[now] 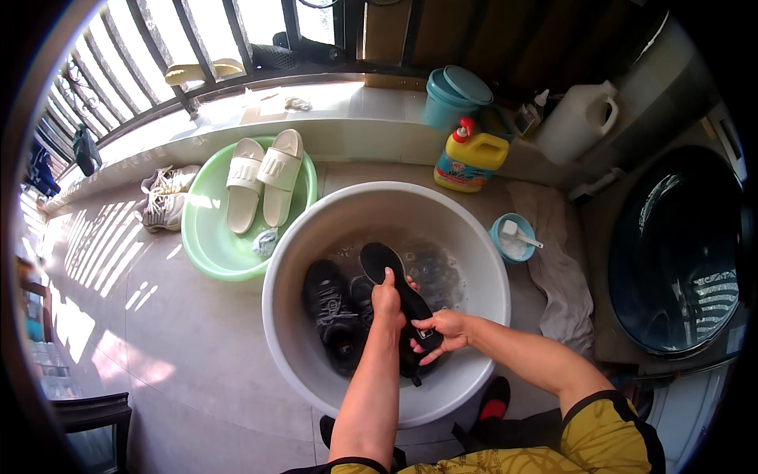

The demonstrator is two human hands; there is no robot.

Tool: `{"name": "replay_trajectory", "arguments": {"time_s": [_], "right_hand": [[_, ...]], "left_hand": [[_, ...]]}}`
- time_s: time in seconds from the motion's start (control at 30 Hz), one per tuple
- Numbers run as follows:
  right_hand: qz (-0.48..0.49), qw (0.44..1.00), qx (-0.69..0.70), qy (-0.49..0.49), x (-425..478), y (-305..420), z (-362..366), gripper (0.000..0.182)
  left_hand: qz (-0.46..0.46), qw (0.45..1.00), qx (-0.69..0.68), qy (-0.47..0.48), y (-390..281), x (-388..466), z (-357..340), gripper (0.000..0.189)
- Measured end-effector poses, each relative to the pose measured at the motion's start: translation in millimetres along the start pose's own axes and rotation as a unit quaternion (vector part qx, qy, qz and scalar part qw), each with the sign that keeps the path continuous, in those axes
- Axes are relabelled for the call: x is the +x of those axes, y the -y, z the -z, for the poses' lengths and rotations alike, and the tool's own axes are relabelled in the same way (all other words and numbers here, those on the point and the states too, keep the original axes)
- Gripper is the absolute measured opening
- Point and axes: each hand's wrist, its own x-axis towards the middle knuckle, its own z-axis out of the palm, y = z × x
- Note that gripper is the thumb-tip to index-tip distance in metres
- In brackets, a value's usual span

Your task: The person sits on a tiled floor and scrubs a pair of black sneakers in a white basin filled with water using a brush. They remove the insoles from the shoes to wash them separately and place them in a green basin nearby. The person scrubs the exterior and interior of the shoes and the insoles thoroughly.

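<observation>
A black shoe insole (408, 299) is held between both hands over a large white plastic tub (385, 412). My left hand (389, 299) grips its middle, with the thumb on the upper face. Around the insole's heel end, which bears a small pale mark, my right hand (441, 333) is closed, thumb on top. Below, a black lace-up shoe (331, 308) lies in the tub at the left. A second black shoe (362, 293) rests beside it, partly hidden by my left hand and forearm. Murky, bubbly water (435, 266) shows at the tub's bottom.
Left of the tub, a green basin (249, 274) holds white slides (275, 178); worn sneakers (163, 204) stand beyond. A yellow jug (471, 160) with a red pump, a blue cup (512, 238) of white powder with a scoop, and a grey cloth (556, 278) are behind and right.
</observation>
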Motion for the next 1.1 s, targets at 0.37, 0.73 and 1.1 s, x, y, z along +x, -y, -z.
{"name": "replay_trajectory", "arguments": {"time_s": [0.37, 0.73, 1.1], "right_hand": [[0.141, 0.953, -0.21, -0.163, 24.9, -14.8, -5.0, 0.041], [0.113, 0.975, -0.132, -0.137, 18.5, -11.8, 6.2, 0.041], [0.141, 0.972, -0.179, -0.062, -6.0, 11.1, 25.6, 0.043]], "left_hand": [[-0.027, 0.997, -0.001, -0.078, 6.1, 4.6, -0.6, 0.028], [-0.02, 0.999, 0.01, 0.042, 9.1, -1.5, -3.0, 0.032], [-0.204, 0.909, 0.321, 0.169, 0.5, 7.9, -8.5, 0.027]]}}
